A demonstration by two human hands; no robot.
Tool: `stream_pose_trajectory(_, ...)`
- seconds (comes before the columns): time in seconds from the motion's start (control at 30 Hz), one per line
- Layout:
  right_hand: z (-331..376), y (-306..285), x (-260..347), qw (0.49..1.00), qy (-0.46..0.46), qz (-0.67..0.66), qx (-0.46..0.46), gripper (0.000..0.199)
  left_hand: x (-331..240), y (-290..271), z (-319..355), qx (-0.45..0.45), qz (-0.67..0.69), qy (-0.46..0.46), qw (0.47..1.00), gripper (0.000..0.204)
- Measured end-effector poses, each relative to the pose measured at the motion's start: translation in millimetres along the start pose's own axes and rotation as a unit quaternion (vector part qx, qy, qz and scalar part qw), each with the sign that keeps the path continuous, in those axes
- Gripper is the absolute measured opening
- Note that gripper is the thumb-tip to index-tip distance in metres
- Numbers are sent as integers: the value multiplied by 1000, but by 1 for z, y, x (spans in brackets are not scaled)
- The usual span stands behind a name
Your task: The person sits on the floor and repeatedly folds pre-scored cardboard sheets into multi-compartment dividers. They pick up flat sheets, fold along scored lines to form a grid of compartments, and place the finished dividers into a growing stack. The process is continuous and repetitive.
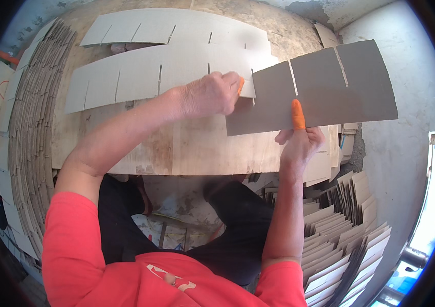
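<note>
My right hand point(302, 140) grips a grey cardboard divider point(325, 92) by its lower edge, an orange finger cover on the thumb pressed to its face. Open slots run down from the divider's upper edge, and it is tilted up to the right above the table. My left hand point(209, 94) is closed at the right end of a long white slotted cardboard strip point(138, 82), also with an orange cover on a digit. There the strip's corner overlaps the divider's left end. My left fingertips are partly hidden. Another white slotted strip point(192, 25) lies behind.
A wooden table point(176, 148) lies under the strips. Tall stacks of cardboard point(36, 117) line the left side. More cardboard pieces point(345, 230) stand in rows at the lower right, beside a pale wall point(396, 153). My legs are under the table's near edge.
</note>
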State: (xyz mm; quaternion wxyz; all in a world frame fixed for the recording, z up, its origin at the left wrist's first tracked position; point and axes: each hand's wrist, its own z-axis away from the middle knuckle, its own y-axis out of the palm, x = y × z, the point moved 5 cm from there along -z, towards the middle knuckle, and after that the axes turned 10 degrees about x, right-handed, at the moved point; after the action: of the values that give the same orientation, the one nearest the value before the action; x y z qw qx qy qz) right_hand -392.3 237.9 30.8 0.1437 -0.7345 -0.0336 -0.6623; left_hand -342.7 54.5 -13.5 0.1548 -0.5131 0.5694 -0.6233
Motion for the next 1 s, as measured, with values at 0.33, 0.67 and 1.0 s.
stream_pose_trajectory(0.33,3,11,-2,1000,7,-23,9,14,-25,-26,26,-54,43,-12,998,12)
stream_pose_trajectory(0.67,-4,13,-5,1000,-19,-17,14,19,-42,-42,31,-123,45,0,991,13)
stream_pose_trajectory(1.0,-2,23,-14,999,33,-5,26,22,61,16,10,-170,211,-204,941,54)
